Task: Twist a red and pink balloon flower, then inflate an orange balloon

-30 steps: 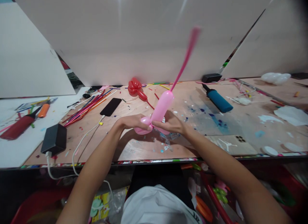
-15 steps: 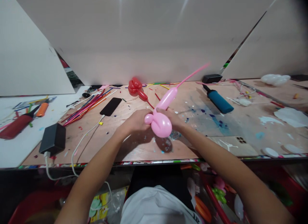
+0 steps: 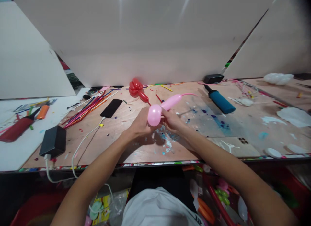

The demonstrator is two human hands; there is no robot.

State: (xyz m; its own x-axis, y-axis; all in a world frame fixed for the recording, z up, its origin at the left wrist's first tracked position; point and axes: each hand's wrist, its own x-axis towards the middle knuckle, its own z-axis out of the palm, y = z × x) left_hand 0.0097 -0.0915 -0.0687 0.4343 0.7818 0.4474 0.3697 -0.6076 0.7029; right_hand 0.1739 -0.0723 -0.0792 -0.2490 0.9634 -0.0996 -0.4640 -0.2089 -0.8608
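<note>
A pink modelling balloon (image 3: pixel 155 115) is held between both hands above the middle of the table. One rounded bubble faces me, and a longer section points away to the right, ending in a thin uninflated tail. My left hand (image 3: pixel 141 124) grips the bubble's left side, its fingertips partly hidden behind it. Closed on the balloon where bubble and long section meet is my right hand (image 3: pixel 172 121). Just beyond lies a red twisted balloon (image 3: pixel 136 88) with a bunched head and a short stem.
Thin uninflated balloons (image 3: pixel 85 109) lie at left by a black phone (image 3: pixel 111 108) and a charger block (image 3: pixel 53 141) with a white cable. A blue hand pump (image 3: pixel 221 101) and another phone (image 3: pixel 234 147) are at right. White boards (image 3: pixel 155 41) stand behind.
The pink balloon has turned in my hands; its long section has swung lower to the right and its tail now droops. The small side bubble has gone out of sight.
</note>
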